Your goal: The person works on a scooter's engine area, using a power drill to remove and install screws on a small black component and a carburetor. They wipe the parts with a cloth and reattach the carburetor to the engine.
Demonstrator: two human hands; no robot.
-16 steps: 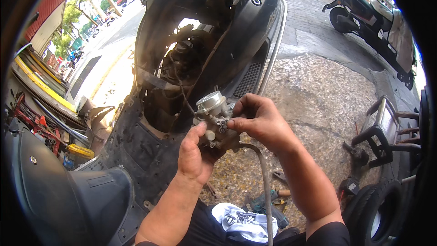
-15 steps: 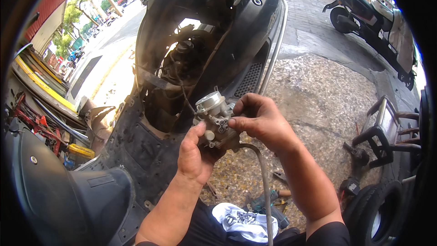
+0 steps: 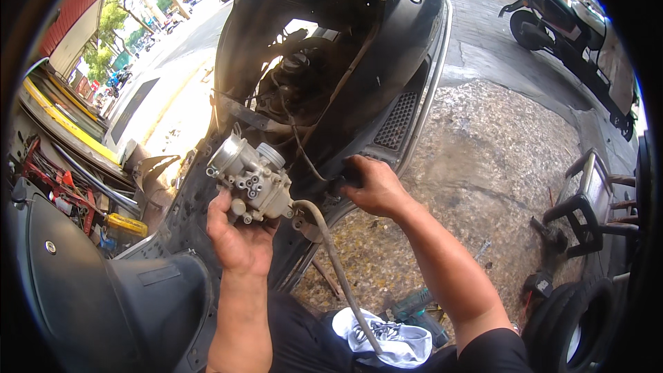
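Note:
My left hand (image 3: 240,238) cups a metal carburetor (image 3: 257,183) from below, its round silver opening tilted up and to the left. A grey rubber hose (image 3: 330,245) leaves the carburetor's lower right side and hangs down over a white shoe (image 3: 397,342). To the right, my right hand (image 3: 378,190) is closed on a small black part (image 3: 347,178), mostly hidden by the fingers. A thin dark cable (image 3: 304,155) runs from the scooter's open body down toward that part. Behind both hands stands the black scooter body (image 3: 345,90) with its engine bay exposed.
A scooter seat (image 3: 90,269) fills the lower left. Beside my foot lies a teal power tool (image 3: 418,304). Tyres (image 3: 577,328), a metal-framed stool (image 3: 587,200) and another dark tool (image 3: 549,235) sit at right. A parked scooter (image 3: 566,34) stands farther back.
My left hand has carried the carburetor left, turning it. My right hand has come away from the carburetor and now grips the small black part near the cable. The view has shifted slightly.

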